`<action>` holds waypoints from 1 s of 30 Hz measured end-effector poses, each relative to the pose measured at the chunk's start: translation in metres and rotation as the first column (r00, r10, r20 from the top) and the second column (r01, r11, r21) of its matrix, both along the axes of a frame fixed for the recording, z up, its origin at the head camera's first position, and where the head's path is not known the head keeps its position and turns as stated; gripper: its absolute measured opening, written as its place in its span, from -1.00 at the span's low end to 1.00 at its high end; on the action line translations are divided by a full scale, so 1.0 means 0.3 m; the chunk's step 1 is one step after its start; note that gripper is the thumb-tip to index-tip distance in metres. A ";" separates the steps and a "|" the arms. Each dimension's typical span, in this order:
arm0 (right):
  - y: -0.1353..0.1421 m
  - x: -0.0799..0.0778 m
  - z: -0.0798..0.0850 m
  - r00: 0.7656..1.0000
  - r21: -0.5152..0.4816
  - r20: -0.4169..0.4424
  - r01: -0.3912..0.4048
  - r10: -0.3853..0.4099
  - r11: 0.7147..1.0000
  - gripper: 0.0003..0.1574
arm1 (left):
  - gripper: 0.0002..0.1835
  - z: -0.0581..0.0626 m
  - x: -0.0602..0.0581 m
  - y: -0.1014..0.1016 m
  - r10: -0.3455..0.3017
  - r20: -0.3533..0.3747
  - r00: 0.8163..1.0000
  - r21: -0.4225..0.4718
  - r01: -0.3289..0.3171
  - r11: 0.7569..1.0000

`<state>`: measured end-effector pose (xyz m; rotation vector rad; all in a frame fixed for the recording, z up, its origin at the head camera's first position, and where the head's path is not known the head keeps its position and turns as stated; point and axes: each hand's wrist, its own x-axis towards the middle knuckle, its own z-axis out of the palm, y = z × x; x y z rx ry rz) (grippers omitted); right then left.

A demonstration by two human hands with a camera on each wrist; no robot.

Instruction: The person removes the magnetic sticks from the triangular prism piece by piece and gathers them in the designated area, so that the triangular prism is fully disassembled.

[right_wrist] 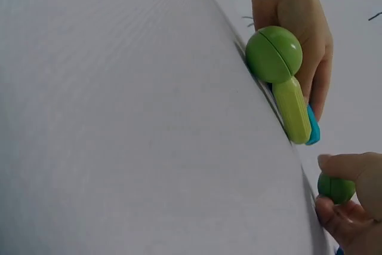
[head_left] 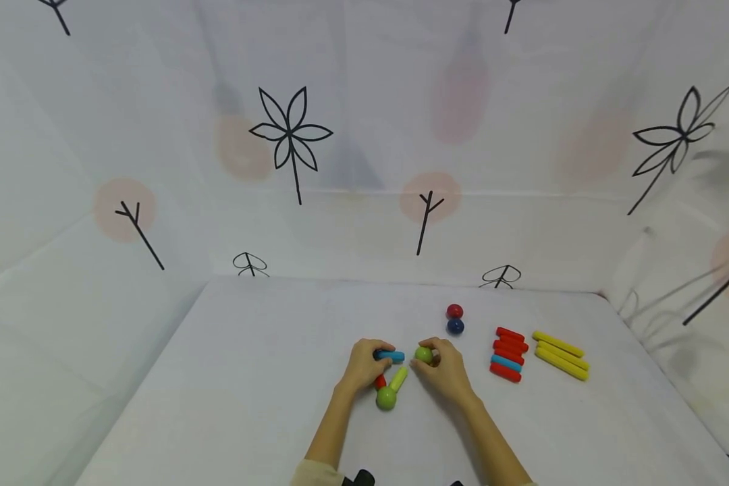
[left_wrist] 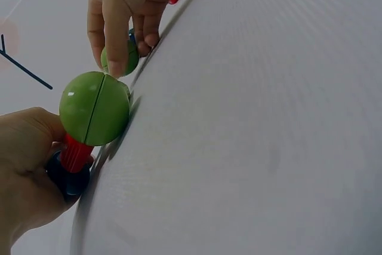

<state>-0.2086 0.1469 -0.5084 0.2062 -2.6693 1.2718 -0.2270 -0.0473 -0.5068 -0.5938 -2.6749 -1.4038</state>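
Observation:
My left hand [head_left: 362, 364] grips a dark blue ball [left_wrist: 70, 177], mostly hidden by the fingers in the head view. A red rod [left_wrist: 76, 153] runs from it to a green ball [head_left: 386, 398]. From that green ball a yellow-green rod [head_left: 399, 379] slants up to the right, its far end free. A light blue rod [head_left: 393, 356] sticks out rightward from the left fingers; its inner end is hidden. Just right of that rod, my right hand [head_left: 446, 370] pinches a second green ball [head_left: 424, 355] between thumb and fingers, apart from the joined pieces.
Behind the right hand lie a red ball [head_left: 455, 311] and another dark blue ball [head_left: 455, 327]. To the right are a row of short red rods [head_left: 505, 370] with one blue rod [head_left: 507, 362] and several long yellow rods [head_left: 560, 361]. A patterned white cloth backs the white table [head_left: 231, 405].

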 end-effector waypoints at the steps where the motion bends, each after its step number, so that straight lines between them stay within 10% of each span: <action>1: 0.007 -0.001 0.003 1.000 -0.008 -0.002 0.007 -0.007 1.000 -0.57 | -0.80 0.000 0.000 -0.001 0.004 0.001 1.000 0.003 -0.004 1.000; 30: 0.009 -0.162 -0.012 0.983 -0.082 -0.011 0.181 -0.183 0.980 -0.47 | -0.52 0.012 0.052 -0.064 0.104 0.041 0.994 0.118 -0.108 0.987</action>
